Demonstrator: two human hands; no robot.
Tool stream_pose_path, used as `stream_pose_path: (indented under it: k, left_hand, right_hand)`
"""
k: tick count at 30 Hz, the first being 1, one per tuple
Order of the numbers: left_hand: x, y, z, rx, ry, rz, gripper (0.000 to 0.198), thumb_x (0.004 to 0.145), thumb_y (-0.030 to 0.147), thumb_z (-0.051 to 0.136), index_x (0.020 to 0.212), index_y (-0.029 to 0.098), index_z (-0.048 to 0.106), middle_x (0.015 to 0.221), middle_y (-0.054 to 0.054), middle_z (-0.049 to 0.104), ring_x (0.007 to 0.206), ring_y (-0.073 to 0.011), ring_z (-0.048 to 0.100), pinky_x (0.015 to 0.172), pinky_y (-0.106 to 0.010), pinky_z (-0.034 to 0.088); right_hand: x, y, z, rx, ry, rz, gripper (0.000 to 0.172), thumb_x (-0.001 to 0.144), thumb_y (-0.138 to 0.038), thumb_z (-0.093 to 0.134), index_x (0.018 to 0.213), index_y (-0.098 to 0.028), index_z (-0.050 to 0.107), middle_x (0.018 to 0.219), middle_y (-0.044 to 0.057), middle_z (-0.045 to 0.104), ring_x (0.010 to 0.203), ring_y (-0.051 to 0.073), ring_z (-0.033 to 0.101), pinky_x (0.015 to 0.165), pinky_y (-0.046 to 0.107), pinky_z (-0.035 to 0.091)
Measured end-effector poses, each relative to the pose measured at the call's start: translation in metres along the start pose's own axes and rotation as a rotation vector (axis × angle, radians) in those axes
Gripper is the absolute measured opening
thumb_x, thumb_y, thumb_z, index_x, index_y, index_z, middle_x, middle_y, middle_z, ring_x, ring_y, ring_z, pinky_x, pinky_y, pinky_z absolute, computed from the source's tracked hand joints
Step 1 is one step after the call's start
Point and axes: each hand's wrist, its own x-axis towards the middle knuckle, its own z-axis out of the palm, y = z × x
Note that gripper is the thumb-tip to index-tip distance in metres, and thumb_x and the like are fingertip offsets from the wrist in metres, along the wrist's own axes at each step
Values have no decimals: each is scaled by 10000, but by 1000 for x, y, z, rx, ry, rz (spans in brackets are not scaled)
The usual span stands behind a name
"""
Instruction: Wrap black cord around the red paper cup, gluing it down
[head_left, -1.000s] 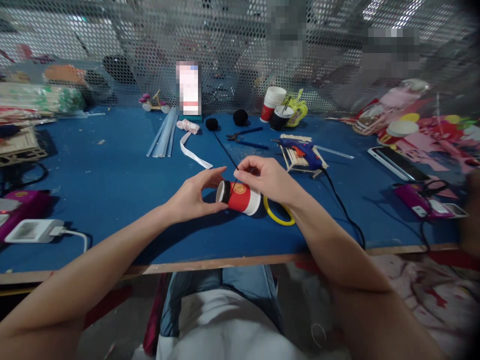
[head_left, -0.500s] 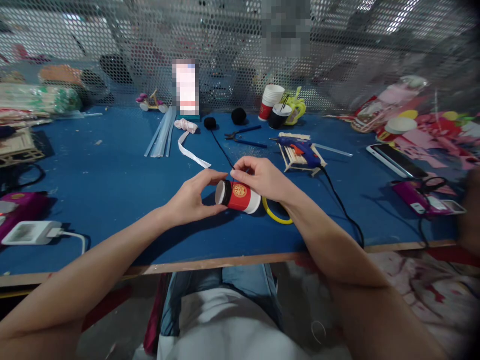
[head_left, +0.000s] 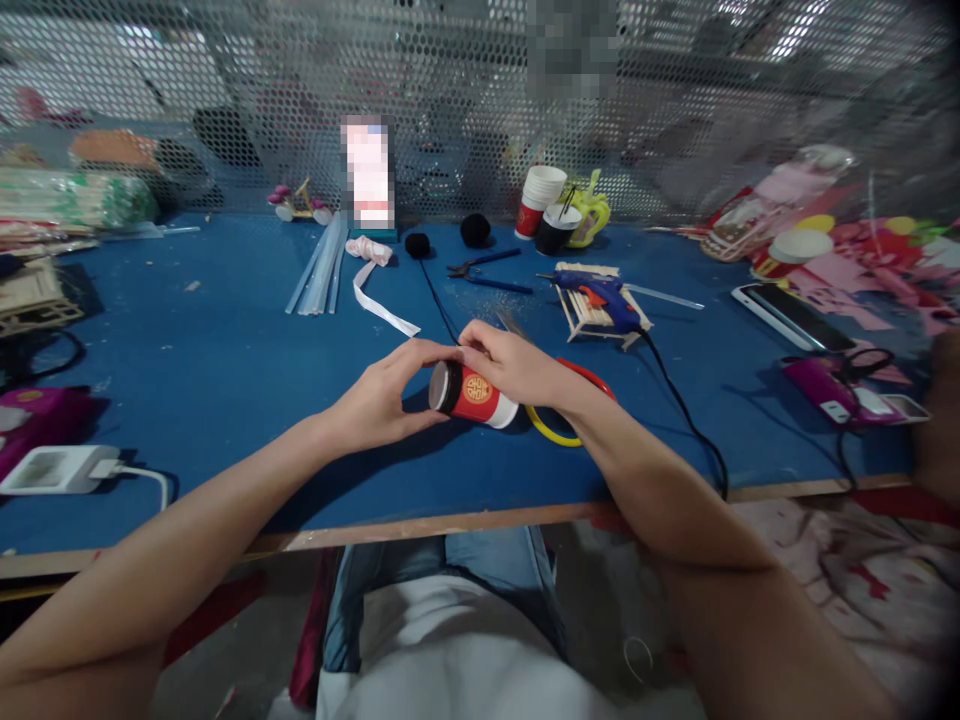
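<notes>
A red and white paper cup [head_left: 477, 393] with a gold emblem lies on its side between my hands. Black yarn [head_left: 448, 388] forms a band round the end facing left. My left hand [head_left: 379, 395] grips that end, thumb below and fingers above. Fingers closed, my right hand [head_left: 501, 362] rests at the cup's upper side, on the yarn strand. That strand runs back to a small black yarn ball [head_left: 418, 245]; a second black ball [head_left: 475, 231] sits beside it. Scissors [head_left: 555, 428] with yellow and red handles lie partly hidden under my right wrist.
A blue glue gun [head_left: 611, 300] rests on a stick rack, its cable trailing to the front edge. Pliers [head_left: 491, 272], clear glue sticks [head_left: 319, 270] and white ribbon [head_left: 382, 312] lie behind my hands. Stacked cups [head_left: 541, 190] stand near the mesh; a phone [head_left: 791, 315] lies right.
My right hand has shifted slightly left and down over the cup, covering more of its upper side. More of the scissors shows now. The left hand keeps its grip.
</notes>
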Motion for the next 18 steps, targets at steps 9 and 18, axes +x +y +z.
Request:
stream_pose_path:
  k: [9,18]
  left_hand:
    - [-1,-6,3,-37,-12,-23,562,801,327,657,1300,202,430,1256,-118,551,1173,-235,551,1000,-395,487]
    - [-2,-8,9,-150,4,-127,709,713,374,736,1314,159,427,1259,-149,570,1145,-251,593,1001,-412,498]
  right_hand:
    - [-1,2,5,11,30,4,172,912,-374,393,837,-219,400,698,-26,483,633,127,427,605,276,311]
    - [2,1,5,-6,63,69,173,911,-357,394,814,-214,400,710,-14,495,642,132,440,622,287,313]
